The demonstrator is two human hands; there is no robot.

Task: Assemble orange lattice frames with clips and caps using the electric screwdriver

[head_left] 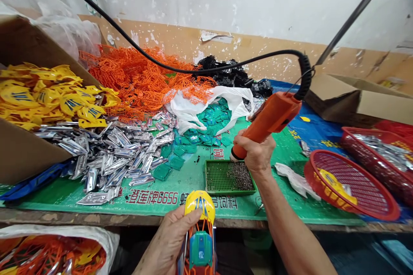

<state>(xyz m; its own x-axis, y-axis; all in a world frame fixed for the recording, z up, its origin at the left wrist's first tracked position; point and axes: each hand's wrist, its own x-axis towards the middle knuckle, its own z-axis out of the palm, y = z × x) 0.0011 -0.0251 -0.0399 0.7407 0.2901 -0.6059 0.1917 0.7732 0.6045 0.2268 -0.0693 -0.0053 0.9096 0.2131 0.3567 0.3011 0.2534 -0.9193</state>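
Orange screwdriver (270, 112) in right hand (254, 152), plastic toy (200, 245) in left hand (167, 240); screw tray (229, 178) below.

Screwdriver (269, 114): glossy orange plastic. Toy (200, 206): glossy yellow plastic. Silver pieces (109, 154): shiny metallic.

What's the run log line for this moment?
left hand: holds yellow and orange plastic assembly | right hand: holds orange electric screwdriver | screwdriver tip: beside green tray of small screws

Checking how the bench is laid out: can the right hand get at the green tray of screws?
Probably yes: the right hand is just above the green tray with nothing between them, though it is gripping an orange electric screwdriver.
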